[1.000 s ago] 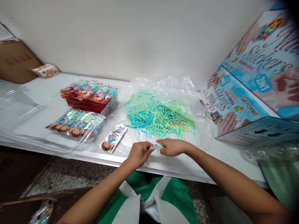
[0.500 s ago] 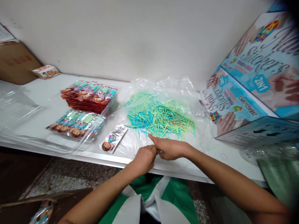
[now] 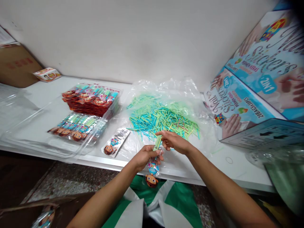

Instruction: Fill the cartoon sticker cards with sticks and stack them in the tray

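Well to the left of the grip, a clear tray (image 3: pixel 30 130) carries a red stack of packets (image 3: pixel 88 100) and, nearer the table edge, a flat row of packets (image 3: pixel 76 126). Just left of the grip, a loose packet (image 3: pixel 115 141) lies face up on the white table (image 3: pixel 228 172), in the same place as a second ago.

The left hand (image 3: pixel 143 156) is closed, thumb against fingers, on the top of a small cartoon packet (image 3: pixel 152 173). The packet now hangs straight down below the hand, past the table edge. A second ago it lay level between the two hands, low at the edge.

Directly above the packet's mouth, a few green sticks (image 3: pixel 157 142) stand nearly upright with their lower ends at the opening. The right hand (image 3: pixel 174 142) pinches them narrowly at the top between thumb and forefinger. That hand has lifted and drawn a little apart from the left one, which it was pressed against half a second ago.

Beyond the grip, the heap of blue and green sticks (image 3: pixel 163 120) lies on crumpled clear plastic (image 3: pixel 171 86). Far to the right stand the blue sticker boxes (image 3: pixel 234 104), unmoved.
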Demonstrator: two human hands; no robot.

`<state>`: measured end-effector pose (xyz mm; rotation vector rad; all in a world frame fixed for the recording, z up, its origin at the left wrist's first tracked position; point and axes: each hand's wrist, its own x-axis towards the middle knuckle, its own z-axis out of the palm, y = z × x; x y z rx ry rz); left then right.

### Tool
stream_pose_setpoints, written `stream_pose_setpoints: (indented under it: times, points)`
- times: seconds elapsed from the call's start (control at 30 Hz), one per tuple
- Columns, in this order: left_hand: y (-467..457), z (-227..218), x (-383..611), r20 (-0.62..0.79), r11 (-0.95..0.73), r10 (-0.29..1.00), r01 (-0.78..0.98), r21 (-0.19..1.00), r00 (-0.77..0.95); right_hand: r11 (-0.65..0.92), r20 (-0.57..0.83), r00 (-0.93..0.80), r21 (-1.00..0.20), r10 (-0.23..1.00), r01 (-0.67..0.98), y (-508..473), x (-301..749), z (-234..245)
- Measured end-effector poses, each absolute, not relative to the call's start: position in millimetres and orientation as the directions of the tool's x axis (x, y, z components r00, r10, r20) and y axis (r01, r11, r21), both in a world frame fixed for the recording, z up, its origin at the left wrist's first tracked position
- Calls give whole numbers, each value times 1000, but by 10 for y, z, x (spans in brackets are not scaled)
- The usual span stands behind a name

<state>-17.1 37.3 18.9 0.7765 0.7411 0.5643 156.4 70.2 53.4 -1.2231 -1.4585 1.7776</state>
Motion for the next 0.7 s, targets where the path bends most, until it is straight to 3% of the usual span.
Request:
stream_pose_setpoints:
  times: [0.4,0.7]
  points:
    - [315,125,-127,-270,494,754,-246,834,598,-237,-242,-257,-970,936,51,565,1603,277]
    - [284,74,-43,-320,544,777,-321,776,542,-248,-243,-206,-969,948,0,486,1563,325]
